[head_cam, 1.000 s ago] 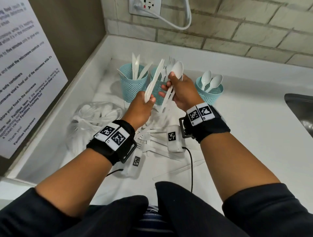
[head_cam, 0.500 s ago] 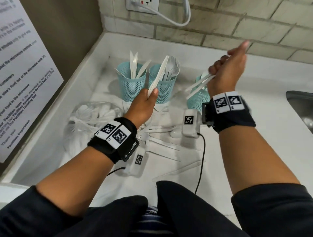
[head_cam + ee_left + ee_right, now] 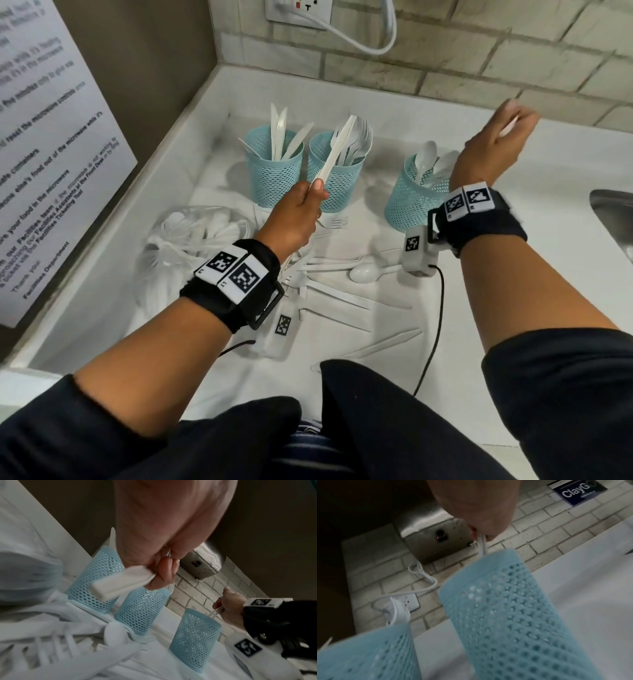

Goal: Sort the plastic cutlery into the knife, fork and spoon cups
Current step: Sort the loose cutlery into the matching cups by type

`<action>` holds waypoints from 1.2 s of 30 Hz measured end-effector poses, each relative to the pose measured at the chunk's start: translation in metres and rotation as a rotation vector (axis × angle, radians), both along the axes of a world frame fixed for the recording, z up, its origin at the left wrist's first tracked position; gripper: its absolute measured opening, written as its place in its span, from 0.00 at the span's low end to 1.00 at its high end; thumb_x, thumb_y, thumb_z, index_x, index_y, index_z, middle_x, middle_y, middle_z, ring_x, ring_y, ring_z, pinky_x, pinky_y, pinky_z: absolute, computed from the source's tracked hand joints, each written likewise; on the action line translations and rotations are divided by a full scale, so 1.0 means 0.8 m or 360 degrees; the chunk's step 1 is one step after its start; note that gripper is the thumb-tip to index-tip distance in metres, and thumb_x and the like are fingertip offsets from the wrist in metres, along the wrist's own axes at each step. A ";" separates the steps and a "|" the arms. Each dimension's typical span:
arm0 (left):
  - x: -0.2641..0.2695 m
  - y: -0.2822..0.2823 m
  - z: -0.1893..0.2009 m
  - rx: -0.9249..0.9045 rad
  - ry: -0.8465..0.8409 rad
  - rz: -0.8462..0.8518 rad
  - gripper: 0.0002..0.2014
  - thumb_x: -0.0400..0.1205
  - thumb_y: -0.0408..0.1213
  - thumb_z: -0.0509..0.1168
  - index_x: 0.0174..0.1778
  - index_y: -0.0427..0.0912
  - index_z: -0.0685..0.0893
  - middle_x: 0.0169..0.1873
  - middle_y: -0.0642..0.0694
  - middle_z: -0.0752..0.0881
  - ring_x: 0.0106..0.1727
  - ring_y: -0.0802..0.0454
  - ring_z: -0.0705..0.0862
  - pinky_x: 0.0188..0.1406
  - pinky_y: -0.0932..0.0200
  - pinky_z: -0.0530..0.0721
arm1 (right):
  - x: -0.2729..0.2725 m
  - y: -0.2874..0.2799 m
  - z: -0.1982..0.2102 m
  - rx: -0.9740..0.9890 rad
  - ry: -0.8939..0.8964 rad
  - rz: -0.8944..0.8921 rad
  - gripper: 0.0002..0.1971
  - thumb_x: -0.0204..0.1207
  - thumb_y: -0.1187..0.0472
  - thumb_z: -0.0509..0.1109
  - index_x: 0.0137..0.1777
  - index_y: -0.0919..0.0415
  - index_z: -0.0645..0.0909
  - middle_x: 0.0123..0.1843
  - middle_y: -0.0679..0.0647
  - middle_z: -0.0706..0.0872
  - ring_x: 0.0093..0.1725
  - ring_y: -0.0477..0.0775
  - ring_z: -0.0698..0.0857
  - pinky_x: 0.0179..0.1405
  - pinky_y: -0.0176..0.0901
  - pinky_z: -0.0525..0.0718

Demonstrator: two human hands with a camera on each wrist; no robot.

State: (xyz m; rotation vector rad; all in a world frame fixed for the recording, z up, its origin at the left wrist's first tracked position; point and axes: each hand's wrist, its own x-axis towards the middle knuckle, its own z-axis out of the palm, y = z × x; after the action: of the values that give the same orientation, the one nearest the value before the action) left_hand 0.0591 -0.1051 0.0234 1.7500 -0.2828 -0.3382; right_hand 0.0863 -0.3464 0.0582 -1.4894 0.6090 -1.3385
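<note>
Her left hand [image 3: 294, 219] pinches two knives [image 3: 334, 150]; her right hand [image 3: 493, 150] clasps spoon handles [image 3: 215, 612] above the spoon cup [image 3: 412, 202].

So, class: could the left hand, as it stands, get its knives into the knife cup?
Probably yes. The left hand grips the knives just in front of the knife cup, whose open top has room beside the knives already standing in it.
</note>
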 end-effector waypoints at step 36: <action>0.002 0.008 0.000 -0.0134 0.0147 0.0002 0.09 0.88 0.37 0.50 0.57 0.41 0.75 0.32 0.50 0.73 0.28 0.57 0.67 0.24 0.65 0.66 | 0.011 0.057 0.004 -0.0366 0.0134 0.0228 0.22 0.82 0.55 0.54 0.74 0.62 0.71 0.73 0.55 0.75 0.76 0.54 0.70 0.76 0.48 0.67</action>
State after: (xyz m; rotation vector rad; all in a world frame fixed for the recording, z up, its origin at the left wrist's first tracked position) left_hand 0.0610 -0.0989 0.0236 1.6467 -0.2263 -0.3998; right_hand 0.0952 -0.3007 0.0615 -1.7487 0.4021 -1.2720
